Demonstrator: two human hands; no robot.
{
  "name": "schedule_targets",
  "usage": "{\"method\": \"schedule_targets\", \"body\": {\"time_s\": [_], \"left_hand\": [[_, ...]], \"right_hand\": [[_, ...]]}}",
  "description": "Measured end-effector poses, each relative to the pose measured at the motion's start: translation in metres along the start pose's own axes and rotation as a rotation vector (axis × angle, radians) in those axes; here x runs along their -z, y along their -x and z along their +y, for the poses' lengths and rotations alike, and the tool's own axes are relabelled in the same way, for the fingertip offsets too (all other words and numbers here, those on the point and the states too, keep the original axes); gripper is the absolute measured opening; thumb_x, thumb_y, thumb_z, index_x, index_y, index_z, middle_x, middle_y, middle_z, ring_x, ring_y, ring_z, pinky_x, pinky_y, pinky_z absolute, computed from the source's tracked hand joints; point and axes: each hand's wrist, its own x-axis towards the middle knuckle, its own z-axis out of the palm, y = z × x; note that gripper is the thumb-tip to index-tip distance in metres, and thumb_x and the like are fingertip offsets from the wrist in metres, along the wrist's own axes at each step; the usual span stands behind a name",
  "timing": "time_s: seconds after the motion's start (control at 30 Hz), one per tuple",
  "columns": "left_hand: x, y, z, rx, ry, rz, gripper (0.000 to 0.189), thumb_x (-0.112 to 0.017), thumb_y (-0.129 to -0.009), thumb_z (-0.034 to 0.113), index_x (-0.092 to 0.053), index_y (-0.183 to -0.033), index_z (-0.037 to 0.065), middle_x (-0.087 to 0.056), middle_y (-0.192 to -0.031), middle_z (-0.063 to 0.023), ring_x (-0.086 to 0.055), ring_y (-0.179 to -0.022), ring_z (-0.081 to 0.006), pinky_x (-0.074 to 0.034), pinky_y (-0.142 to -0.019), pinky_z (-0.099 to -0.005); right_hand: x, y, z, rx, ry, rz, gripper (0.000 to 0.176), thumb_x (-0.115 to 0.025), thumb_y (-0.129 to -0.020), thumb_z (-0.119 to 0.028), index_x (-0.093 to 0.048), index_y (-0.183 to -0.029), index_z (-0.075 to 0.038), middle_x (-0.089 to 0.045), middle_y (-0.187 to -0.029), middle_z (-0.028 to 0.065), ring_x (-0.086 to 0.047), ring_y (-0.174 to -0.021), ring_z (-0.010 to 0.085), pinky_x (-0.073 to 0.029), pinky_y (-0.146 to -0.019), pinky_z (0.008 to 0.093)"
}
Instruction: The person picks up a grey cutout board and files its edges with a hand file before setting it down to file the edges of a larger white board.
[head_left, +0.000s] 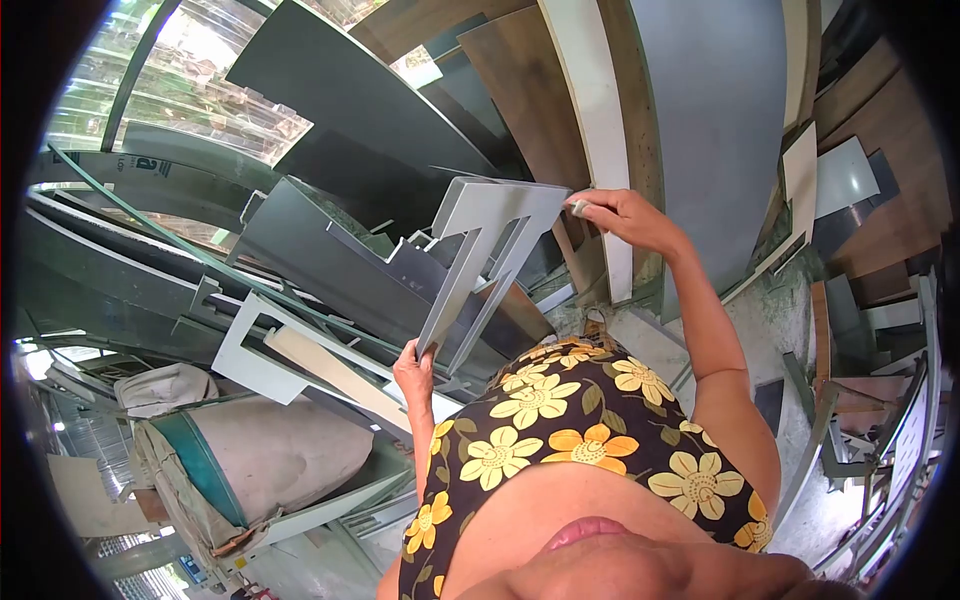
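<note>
Holding the grey cut-out panel [455, 283] out front, angled lengthwise up and away from a tight left hand [413, 374] at the near end to a pinching right hand [628, 217] at the far corner

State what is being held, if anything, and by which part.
A grey cut-out panel: the left grip has its lower end; the right grip seems to pinch its upper right corner.
</note>
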Motion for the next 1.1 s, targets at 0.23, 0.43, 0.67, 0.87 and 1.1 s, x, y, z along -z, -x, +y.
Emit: {"method": "schedule_targets", "body": {"time_s": [0.23, 0.43, 0.67, 0.87, 1.1], "left_hand": [[-0.001, 0.000, 0.000, -0.051, -0.008, 0.015, 0.019, -0.068, -0.075, 0.015, -0.065, -0.092, 0.006, -0.061, -0.067, -0.0120, -0.058, -0.059, -0.0193, -0.045, -0.060, -0.0296], [0.006, -0.016, 0.033, -0.042, -0.066, -0.024, 0.020, -0.068, -0.075, 0.022, -0.065, -0.091, 0.009, -0.063, -0.075, -0.0135, -0.062, -0.072, -0.0307, -0.047, -0.065, -0.0358], [0.010, -0.036, 0.081, -0.144, -0.106, -0.045, 0.025, -0.065, -0.077, 0.029, -0.064, -0.093, 0.010, -0.061, -0.070, -0.0145, -0.060, -0.068, -0.0333, -0.046, -0.063, -0.0410], [0.015, -0.054, 0.109, -0.203, -0.177, -0.045, 0.025, -0.064, -0.078, 0.028, -0.064, -0.094, 0.009, -0.065, -0.077, -0.0173, -0.062, -0.074, -0.0349, -0.048, -0.066, -0.0417], [0.015, -0.076, 0.132, -0.258, -0.264, -0.015, 0.027, -0.066, -0.076, 0.029, -0.065, -0.093, 0.008, -0.065, -0.075, -0.0182, -0.063, -0.073, -0.0355, -0.049, -0.066, -0.0427]], "right_hand": [[-0.008, 0.013, -0.006, -0.101, -0.257, -0.057, 0.032, -0.047, -0.094, -0.027, -0.060, -0.115, -0.007, -0.051, -0.069, -0.0028, -0.044, -0.059, 0.0067, -0.041, -0.056, 0.0243], [-0.014, 0.013, 0.036, -0.104, -0.140, 0.292, 0.032, -0.046, -0.093, -0.023, -0.057, -0.117, -0.004, -0.050, -0.063, 0.0016, -0.044, -0.056, 0.0071, -0.037, -0.052, 0.0221], [-0.021, 0.046, -0.065, 0.205, 0.206, 0.263, 0.030, -0.051, -0.091, -0.023, -0.057, -0.116, -0.006, -0.062, -0.081, 0.0088, -0.059, -0.072, 0.0204, -0.047, -0.068, 0.0314], [-0.004, -0.011, -0.061, 0.146, 0.670, 0.421, 0.029, -0.050, -0.091, -0.027, -0.059, -0.113, -0.010, -0.064, -0.102, 0.0132, -0.059, -0.091, 0.0340, -0.047, -0.076, 0.0400], [-0.031, -0.004, -0.058, -0.049, 0.554, 0.265, 0.031, -0.051, -0.091, -0.031, -0.061, -0.112, -0.010, -0.064, -0.102, 0.0144, -0.060, -0.092, 0.0331, -0.047, -0.080, 0.0370]]}}
